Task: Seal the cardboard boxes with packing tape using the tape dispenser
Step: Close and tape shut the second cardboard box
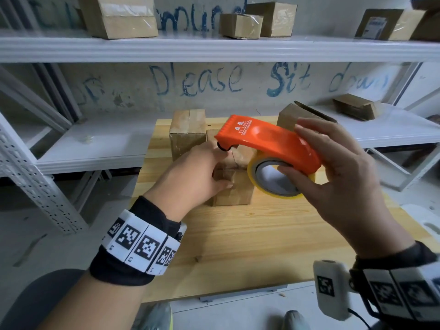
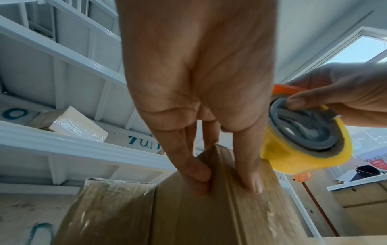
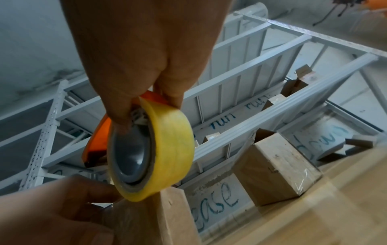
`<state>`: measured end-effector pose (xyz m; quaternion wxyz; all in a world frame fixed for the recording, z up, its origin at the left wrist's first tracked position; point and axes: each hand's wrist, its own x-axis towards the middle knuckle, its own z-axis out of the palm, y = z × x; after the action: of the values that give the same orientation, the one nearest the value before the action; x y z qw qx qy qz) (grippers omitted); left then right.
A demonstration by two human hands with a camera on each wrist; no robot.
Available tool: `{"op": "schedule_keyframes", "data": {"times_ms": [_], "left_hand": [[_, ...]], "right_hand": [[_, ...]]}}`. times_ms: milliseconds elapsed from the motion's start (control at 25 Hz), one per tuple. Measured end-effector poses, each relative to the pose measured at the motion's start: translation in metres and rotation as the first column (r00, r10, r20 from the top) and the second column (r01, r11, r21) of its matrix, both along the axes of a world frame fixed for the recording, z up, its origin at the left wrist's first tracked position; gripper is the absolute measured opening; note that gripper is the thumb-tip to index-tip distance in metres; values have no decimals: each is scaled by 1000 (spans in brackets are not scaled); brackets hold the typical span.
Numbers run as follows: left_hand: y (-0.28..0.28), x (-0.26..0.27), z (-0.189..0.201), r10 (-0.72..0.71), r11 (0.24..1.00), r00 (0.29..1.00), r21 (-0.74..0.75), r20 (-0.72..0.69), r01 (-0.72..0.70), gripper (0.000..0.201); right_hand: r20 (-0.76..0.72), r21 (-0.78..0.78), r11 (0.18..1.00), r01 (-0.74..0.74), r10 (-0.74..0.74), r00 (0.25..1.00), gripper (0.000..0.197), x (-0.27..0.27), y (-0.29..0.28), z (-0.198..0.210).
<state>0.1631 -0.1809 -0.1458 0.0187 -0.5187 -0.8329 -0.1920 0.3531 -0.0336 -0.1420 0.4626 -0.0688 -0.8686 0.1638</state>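
Gripping an orange tape dispenser (image 1: 269,141) with its yellow tape roll (image 1: 273,179), the person's right hand (image 1: 342,177) holds it just above a small cardboard box (image 1: 233,184) on the wooden table (image 1: 262,234); their left hand (image 1: 192,177) clasps the box's top edge

Three cardboard boxes stand on the wooden table (image 1: 262,234): a near box (image 1: 234,186), a far-left box (image 1: 188,132) and a far-right box (image 1: 289,116). One orange tape dispenser (image 1: 269,141) carries one yellow tape roll (image 1: 273,186). Two hands are in view, left hand (image 1: 192,175) and right hand (image 1: 342,167)
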Motion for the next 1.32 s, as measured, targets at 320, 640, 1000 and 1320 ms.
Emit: {"op": "schedule_keyframes", "data": {"times_ms": [320, 640, 1000, 1320], "left_hand": [[0, -9, -5, 0, 1000, 995, 4, 98, 0, 53], [-2, -13, -6, -34, 999, 993, -23, 114, 37, 54], [-13, 6, 14, 66, 997, 994, -54, 84, -61, 60], [-13, 6, 13, -21, 983, 994, 182, 103, 2, 68]], "right_hand": [[194, -17, 981, 191, -184, 964, 62, -10, -1, -8], [326, -25, 953, 302, -278, 904, 67, -17, 5, -13], [176, -104, 929, 356, -336, 926, 37, -12, 5, -4], [172, -42, 967, 252, -241, 955, 54, -10, 7, -4]]}}
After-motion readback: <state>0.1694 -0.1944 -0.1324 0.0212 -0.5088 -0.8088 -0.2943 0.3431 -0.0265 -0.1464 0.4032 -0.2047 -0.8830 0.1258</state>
